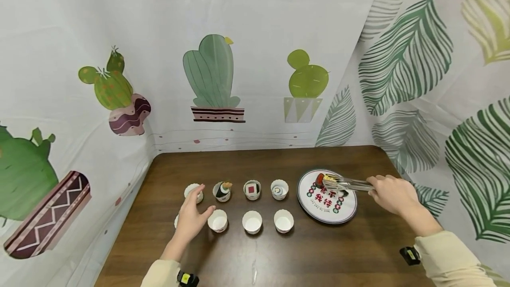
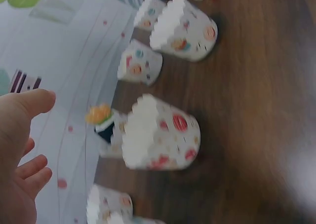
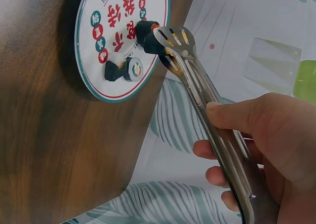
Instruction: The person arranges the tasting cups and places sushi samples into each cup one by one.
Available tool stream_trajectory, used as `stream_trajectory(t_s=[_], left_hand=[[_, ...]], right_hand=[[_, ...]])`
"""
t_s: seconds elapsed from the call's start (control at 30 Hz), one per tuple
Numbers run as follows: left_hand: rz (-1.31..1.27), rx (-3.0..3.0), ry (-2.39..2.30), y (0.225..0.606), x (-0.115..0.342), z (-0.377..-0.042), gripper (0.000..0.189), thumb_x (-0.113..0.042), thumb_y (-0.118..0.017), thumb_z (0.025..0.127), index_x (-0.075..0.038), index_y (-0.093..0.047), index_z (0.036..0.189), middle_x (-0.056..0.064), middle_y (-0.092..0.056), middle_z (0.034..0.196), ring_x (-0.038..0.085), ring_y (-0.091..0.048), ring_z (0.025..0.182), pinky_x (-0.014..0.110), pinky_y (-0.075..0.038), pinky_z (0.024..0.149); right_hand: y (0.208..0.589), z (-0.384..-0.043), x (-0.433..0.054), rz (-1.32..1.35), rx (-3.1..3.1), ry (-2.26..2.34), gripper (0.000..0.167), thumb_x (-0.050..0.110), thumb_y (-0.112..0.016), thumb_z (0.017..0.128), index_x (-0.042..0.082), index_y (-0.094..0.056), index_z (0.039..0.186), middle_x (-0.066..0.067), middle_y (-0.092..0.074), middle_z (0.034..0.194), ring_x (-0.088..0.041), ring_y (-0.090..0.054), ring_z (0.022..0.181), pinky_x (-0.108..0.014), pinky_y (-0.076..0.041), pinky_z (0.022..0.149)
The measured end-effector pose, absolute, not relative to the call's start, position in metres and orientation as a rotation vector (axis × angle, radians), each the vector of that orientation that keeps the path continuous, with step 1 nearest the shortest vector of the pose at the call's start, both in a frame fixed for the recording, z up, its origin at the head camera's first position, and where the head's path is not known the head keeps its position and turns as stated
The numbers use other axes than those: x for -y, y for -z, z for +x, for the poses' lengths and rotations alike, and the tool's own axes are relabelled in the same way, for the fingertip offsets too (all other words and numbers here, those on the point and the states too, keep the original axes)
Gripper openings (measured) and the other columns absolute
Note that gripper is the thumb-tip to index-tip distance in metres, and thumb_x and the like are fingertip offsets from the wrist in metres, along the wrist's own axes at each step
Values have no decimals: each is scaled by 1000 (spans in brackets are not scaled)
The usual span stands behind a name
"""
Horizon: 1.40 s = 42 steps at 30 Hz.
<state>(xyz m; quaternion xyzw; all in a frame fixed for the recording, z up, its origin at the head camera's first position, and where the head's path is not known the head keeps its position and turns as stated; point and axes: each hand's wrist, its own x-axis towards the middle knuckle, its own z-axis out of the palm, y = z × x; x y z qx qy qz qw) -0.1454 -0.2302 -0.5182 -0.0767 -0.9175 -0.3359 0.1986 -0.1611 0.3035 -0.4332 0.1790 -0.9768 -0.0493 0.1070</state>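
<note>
8 cups (image 1: 252, 222) — 1 plate (image 1: 322, 211) — 1 tongs (image 3: 232, 155)

"What sort of place is this?"

"A draped corner, a bit like a small filming set: creased pale hangings (image 1: 259, 3) printed with potted cacti (image 1: 213, 74) rise behind a brown wooden desk (image 1: 318, 256), with a leaf print (image 1: 406, 56) along the right."

"Could it be a kitchen?"

"Paper cups (image 1: 252, 223) and a plate (image 1: 308, 207) of sushi-like pieces (image 1: 320, 180) look dining-related, but whether it's home or studio, I can't tell."
</note>
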Motion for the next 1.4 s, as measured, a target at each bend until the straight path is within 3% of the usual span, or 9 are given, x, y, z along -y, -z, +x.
stream_trajectory(t_s=[0.17,0.4,0.87,1.4], left_hand=[[-99,2555,955,521,247,-134,71,-17,-79,69,-7,-46,131,15,-49,130,37,-48,118,55,-41,89],[31,2520,1020,530,267,-121,75,-15,-81,65,-8,-46,131,8,-47,134,31,-45,123,48,-37,95],[106,2592,1047,570,292,-103,90,-17,-84,62,1,-35,136,23,-41,133,42,-43,119,57,-37,91],[205,2623,1068,589,291,-104,86,-12,-82,63,2,-37,134,24,-46,131,41,-46,117,55,-36,91]], right_hand=[[432,-160,-301,547,2837,129,25,18,-71,71,6,-64,92,-4,-59,70,-30,-57,63,-39,-42,47],[430,-163,-297,551,2847,120,28,19,-71,72,6,-64,96,-6,-62,76,-31,-59,67,-39,-42,46],[422,-167,-280,588,2822,103,28,18,-71,72,6,-65,97,-7,-64,82,-31,-60,72,-39,-45,50],[413,-173,-258,619,2796,98,29,18,-69,74,6,-66,99,-7,-65,83,-29,-60,71,-37,-44,49]])
